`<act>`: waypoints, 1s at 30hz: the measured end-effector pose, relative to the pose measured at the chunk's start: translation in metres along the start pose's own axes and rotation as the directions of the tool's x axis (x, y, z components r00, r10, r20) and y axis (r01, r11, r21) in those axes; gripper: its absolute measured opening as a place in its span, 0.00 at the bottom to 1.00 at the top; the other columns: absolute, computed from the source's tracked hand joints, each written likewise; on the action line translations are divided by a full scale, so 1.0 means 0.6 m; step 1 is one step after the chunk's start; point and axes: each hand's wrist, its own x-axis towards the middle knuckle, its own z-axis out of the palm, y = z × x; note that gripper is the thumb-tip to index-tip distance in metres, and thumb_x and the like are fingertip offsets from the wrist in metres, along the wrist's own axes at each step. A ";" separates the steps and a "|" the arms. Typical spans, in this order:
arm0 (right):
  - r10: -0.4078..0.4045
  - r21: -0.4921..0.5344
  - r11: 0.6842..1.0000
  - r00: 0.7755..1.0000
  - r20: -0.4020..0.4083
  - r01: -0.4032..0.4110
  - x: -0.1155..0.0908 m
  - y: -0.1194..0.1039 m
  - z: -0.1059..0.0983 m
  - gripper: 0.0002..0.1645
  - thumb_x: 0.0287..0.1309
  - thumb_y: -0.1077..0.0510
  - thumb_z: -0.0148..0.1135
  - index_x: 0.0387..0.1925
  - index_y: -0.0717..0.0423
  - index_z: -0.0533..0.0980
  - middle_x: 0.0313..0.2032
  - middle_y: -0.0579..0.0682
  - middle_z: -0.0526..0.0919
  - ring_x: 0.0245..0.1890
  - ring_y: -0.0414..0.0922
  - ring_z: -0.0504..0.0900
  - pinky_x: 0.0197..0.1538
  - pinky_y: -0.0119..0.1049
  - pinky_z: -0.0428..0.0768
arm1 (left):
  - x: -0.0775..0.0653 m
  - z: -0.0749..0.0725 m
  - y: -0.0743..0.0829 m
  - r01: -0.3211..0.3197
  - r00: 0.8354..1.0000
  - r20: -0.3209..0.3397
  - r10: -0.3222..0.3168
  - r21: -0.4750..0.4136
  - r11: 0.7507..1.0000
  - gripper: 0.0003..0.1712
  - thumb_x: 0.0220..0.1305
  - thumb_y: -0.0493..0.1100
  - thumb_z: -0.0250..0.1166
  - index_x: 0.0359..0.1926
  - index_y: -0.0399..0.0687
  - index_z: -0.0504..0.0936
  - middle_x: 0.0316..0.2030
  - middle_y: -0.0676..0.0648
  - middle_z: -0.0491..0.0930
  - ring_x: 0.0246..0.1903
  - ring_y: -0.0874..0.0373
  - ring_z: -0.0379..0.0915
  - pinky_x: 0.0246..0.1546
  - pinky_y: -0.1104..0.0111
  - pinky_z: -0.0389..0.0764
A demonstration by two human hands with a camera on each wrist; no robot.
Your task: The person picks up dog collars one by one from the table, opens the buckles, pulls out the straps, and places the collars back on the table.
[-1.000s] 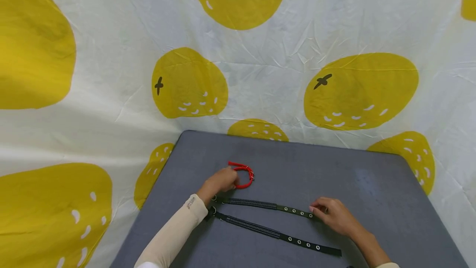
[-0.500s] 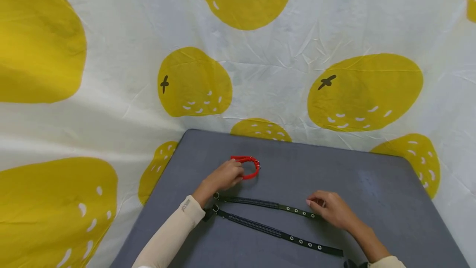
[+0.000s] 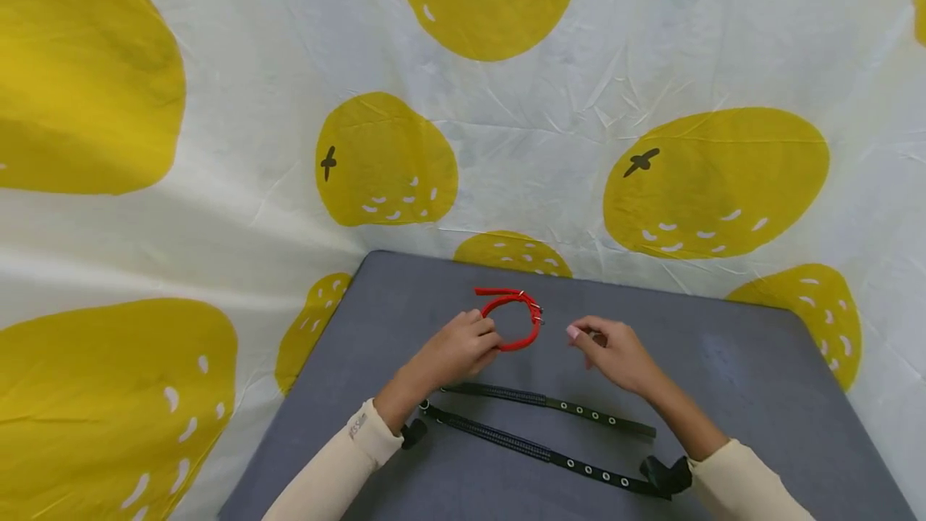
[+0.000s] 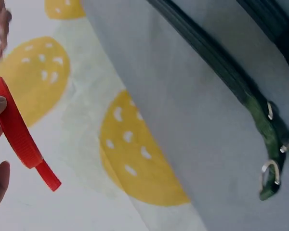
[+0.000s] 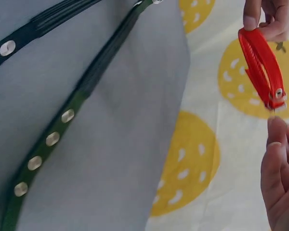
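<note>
On the grey table (image 3: 781,424) we see a black strap (image 3: 499,439) and a green-and-black strap (image 3: 499,394); over it, a red collar (image 5: 271,57); behind it, white cloth (image 3: 521,159) patterned with yellow fruit (image 3: 387,155).

You are facing a creased white cloth wall (image 3: 524,175) printed with big yellow fruit (image 3: 387,159), a soft sheen (image 3: 79,252) showing along its left side. It is hanging around a gray tabletop (image 3: 784,400) with rounded far corners (image 3: 372,259).

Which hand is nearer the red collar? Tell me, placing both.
Left. The left hand grips the red collar opposite its buckle; the right hand is close by on the buckle side, not gripping it.
</note>
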 end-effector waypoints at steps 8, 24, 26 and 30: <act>0.159 0.110 0.981 0.986 0.041 -0.162 0.045 -0.033 0.004 0.23 0.71 0.42 0.58 0.50 0.57 0.82 0.31 0.52 0.85 0.19 0.49 0.78 0.27 0.41 0.79 | 0.012 -0.017 0.039 -0.064 0.996 -0.050 0.070 0.113 0.992 0.04 0.63 0.47 0.71 0.39 0.56 0.87 0.35 0.56 0.80 0.36 0.59 0.71 0.34 0.73 0.69; 0.133 0.228 0.962 0.987 0.091 -0.151 0.041 -0.041 0.003 0.13 0.67 0.51 0.64 0.43 0.57 0.83 0.30 0.51 0.85 0.24 0.43 0.76 0.25 0.35 0.74 | 0.007 -0.017 0.066 -0.084 0.996 -0.021 0.088 0.145 0.986 0.03 0.65 0.48 0.70 0.38 0.58 0.87 0.34 0.57 0.80 0.34 0.61 0.70 0.33 0.74 0.68; 0.115 0.211 0.969 0.990 0.087 -0.131 0.040 -0.043 0.004 0.12 0.67 0.51 0.65 0.43 0.55 0.83 0.30 0.51 0.85 0.25 0.43 0.78 0.26 0.36 0.76 | 0.005 -0.016 0.064 -0.084 0.996 -0.007 0.085 0.129 0.988 0.04 0.64 0.48 0.70 0.39 0.58 0.87 0.35 0.57 0.80 0.35 0.61 0.70 0.34 0.74 0.69; 0.044 0.160 0.986 0.997 0.068 -0.055 0.035 -0.047 0.005 0.10 0.66 0.54 0.66 0.43 0.55 0.83 0.31 0.52 0.86 0.28 0.44 0.82 0.29 0.37 0.79 | 0.004 -0.021 0.055 -0.071 0.997 -0.002 0.071 0.027 0.997 0.09 0.63 0.51 0.71 0.41 0.56 0.87 0.37 0.56 0.81 0.36 0.60 0.71 0.39 0.72 0.73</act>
